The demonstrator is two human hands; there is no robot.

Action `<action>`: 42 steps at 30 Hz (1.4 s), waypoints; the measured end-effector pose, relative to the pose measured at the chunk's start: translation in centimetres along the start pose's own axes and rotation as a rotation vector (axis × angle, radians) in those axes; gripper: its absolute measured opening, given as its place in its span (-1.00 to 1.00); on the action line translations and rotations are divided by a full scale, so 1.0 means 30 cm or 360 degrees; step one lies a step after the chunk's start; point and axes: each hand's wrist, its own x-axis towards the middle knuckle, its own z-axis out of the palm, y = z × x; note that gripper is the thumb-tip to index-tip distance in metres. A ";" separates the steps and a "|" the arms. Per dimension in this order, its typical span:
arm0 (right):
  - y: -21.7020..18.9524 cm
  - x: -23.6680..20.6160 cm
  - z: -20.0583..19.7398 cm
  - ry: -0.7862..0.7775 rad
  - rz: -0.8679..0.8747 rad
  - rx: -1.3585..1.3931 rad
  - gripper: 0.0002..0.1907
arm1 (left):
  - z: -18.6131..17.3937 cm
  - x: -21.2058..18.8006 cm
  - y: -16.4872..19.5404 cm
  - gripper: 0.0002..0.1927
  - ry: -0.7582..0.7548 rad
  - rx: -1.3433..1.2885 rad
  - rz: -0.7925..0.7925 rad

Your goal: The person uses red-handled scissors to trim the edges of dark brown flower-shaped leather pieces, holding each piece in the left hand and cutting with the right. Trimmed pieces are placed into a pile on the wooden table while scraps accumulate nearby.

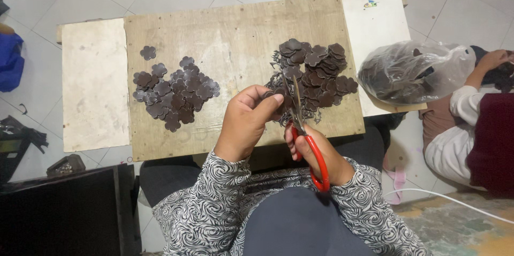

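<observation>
My left hand (243, 122) pinches a dark brown flower-shaped leather piece (279, 99) over the front edge of a wooden board (225, 31). My right hand (316, 154) grips red-handled scissors (308, 138), blades pointing up into the piece. Just behind the hands lies a heap of uncut brown flower pieces with stringy trimmings (316, 71). A flatter pile of brown flower shapes (176, 92) lies on the board's left, with one single flower (148, 52) apart above it.
A clear plastic bag of brown pieces (415, 71) rests at the table's right end. Another person sits on the floor at right, a hand (492, 60) raised. White panels (93, 82) flank the board. A dark box (64, 213) stands lower left.
</observation>
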 end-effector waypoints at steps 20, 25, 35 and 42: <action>0.019 0.003 -0.008 0.0054 -0.0003 0.0022 -0.49 | 0.013 -0.009 0.018 -0.78 -0.0003 0.0142 0.0054; 0.024 0.007 -0.014 -0.0062 0.0055 -0.0098 -0.45 | 0.006 -0.006 0.022 -0.67 -0.0083 0.0020 0.0073; -0.013 -0.003 -0.020 -0.0195 0.0072 -0.0104 -0.42 | -0.016 -0.022 0.045 -0.64 -0.0049 0.0202 -0.0017; -0.032 0.003 -0.020 -0.0215 0.0095 -0.0188 -0.45 | -0.020 -0.028 0.060 -0.63 -0.0031 0.0346 -0.0016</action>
